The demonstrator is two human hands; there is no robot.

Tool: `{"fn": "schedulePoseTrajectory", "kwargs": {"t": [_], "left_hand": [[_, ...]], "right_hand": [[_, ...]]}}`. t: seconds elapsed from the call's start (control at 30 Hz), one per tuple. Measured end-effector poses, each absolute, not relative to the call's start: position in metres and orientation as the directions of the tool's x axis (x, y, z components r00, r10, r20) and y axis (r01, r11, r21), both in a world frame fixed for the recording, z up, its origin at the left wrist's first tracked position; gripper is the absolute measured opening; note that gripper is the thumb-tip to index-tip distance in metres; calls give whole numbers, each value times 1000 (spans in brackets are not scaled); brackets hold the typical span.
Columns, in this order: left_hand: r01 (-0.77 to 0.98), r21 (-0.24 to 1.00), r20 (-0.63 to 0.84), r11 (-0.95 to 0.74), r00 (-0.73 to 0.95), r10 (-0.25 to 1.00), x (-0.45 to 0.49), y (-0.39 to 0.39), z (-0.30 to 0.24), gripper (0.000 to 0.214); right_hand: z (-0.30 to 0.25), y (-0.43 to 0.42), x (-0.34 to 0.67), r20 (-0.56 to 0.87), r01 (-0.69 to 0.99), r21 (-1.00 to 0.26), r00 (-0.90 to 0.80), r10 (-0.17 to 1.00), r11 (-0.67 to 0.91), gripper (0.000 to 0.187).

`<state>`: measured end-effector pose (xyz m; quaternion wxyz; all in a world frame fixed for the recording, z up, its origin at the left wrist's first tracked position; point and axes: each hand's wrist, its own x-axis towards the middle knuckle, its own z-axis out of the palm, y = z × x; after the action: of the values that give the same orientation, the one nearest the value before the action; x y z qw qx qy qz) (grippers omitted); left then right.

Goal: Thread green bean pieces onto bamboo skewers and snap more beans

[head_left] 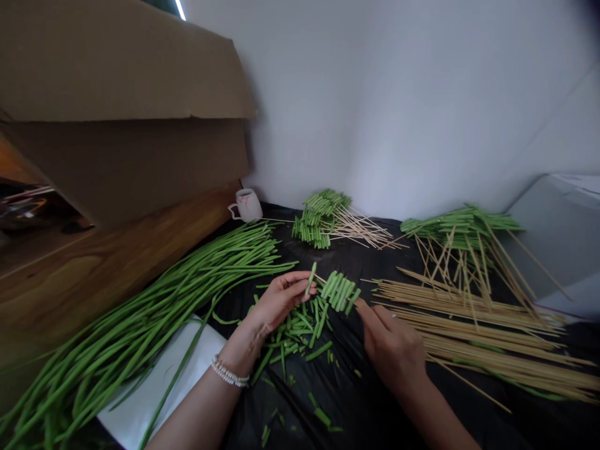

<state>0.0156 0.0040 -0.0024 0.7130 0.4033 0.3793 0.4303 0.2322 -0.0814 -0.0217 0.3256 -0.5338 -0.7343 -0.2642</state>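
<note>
Two bare hands in view, approx. center, above black sheet (365, 409). L hand (285, 296) pinches 1 bean piece (311, 278) betw. thumb & fingertips; piece is near upright, top leaning slightly R. Stick (320, 279) runs from that piece toward R hand (392, 342); can't tell if its tip is already thru the piece. Row of threaded pieces (338, 291) sits on stick betw. both hands, side by side, nearest R fingers. R hand grips stick's other end, index stretched along it, other fingers curled; thumb mostly hidden, so exact pinch unclear. L wrist w/ bead bracelet (229, 373).

Below/beside L hand: loose cut pieces (300, 331), scattered on sheet, few stray bits lower down. L side: big bunch of long beans (154, 306), uncut, lying diag., partly over white sheet (187, 350). R side: many bare sticks (473, 328), roughly parallel, just beside R hand; some green strands among them.

Back center: stack of filled skewers (321, 219), stick ends pointing R. Back R: 2nd pile (464, 225), also filled, stick ends fanned toward viewer, some over bare sticks. Mug (248, 205) back L, near wall (375, 112). Cardboard box (126, 81) upper L, above wood surface (187, 234).
</note>
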Motion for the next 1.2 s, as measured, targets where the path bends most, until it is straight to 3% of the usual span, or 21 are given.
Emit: {"fn": "schedulePoseTrajectory", "kwargs": {"t": [0.47,1.2], "left_hand": [[-443,801,-287,403,306,908,16,7,-4,31],[-306,909,-209,283,254,944,15,5,0,30]], "right_hand": [[-20,-84,229,734,950,59,-249,632,305,29],[-21,-85,224,716,953,65,-252,652,296,30]]}}
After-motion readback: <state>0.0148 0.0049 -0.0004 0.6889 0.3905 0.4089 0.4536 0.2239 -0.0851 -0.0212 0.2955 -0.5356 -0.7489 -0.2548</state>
